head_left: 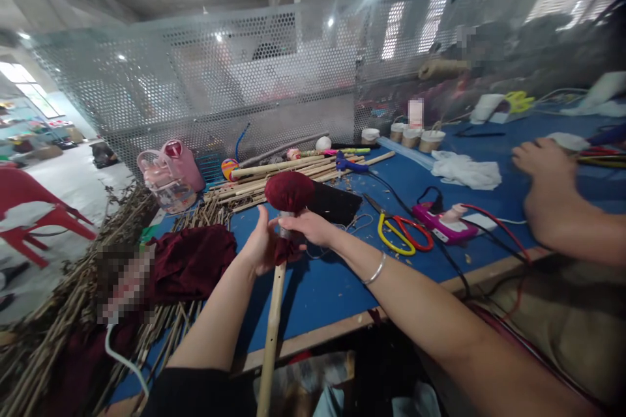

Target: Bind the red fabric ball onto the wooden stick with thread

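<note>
A bamboo stick with a round head wrapped in dark red cloth slants up from the table's front edge. Just under the head, a pale grey band circles the gathered cloth. My left hand wraps the neck from the left, thumb up, its fingers partly hidden behind it. From the right, my right hand grips the same neck, with the thumb and fingers closed at the band. A loose tail of the cloth hangs below my fingers. More dark red cloth lies in a heap to the left.
Red-and-yellow-handled scissors, a purple power strip and a blue glue gun with cords lie to the right. Bamboo sticks and a pink bottle stand behind. Dry twigs fill the left. Another person's hand rests at right.
</note>
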Tool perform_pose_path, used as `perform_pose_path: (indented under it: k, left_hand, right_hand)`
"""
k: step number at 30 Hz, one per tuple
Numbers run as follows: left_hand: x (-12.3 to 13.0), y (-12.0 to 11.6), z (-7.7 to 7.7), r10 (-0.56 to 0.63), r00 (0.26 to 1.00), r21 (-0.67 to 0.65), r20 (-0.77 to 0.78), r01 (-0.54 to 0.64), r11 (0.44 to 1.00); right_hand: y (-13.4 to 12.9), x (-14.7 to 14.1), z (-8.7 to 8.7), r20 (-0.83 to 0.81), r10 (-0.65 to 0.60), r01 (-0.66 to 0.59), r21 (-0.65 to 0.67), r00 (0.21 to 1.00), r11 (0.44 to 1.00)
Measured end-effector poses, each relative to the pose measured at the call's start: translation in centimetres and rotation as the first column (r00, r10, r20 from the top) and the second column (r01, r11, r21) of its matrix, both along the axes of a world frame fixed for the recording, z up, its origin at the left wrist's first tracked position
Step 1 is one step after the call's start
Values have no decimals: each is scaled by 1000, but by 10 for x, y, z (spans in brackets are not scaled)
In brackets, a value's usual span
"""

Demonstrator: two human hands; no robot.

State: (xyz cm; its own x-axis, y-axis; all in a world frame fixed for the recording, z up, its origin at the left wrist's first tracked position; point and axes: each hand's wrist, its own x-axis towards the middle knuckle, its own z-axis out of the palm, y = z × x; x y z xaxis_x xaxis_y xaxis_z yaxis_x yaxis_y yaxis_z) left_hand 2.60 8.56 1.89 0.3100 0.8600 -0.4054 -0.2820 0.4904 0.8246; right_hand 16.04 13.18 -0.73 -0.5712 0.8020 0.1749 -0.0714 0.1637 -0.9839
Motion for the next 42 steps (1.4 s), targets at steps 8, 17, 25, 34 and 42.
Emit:
perform_pose_path:
  k: [8, 17, 25, 34, 42]
  left_hand:
    - [18, -7, 8, 75, 983, 76, -165, -63, 995]
    - [20, -10, -2, -10, 998, 228, -56, 23, 973]
    - [26, -33, -7, 112, 964, 266, -241, -45, 963]
    - [25, -41, -11, 30, 987, 204, -158, 3, 979]
    - [18, -59, -7, 1, 1000, 92, -25, 2, 996]
  right_hand:
    - [4, 7, 2, 285, -50, 21, 104, 957, 994]
    - [0, 11, 13, 233, -59, 34, 109, 971, 993]
    - [3, 13, 15, 196, -99, 46, 255, 976, 966]
    - [2, 11, 13, 178, -65, 27, 203, 982, 979]
    - [-4, 13, 23, 49, 0, -7, 135, 999, 991]
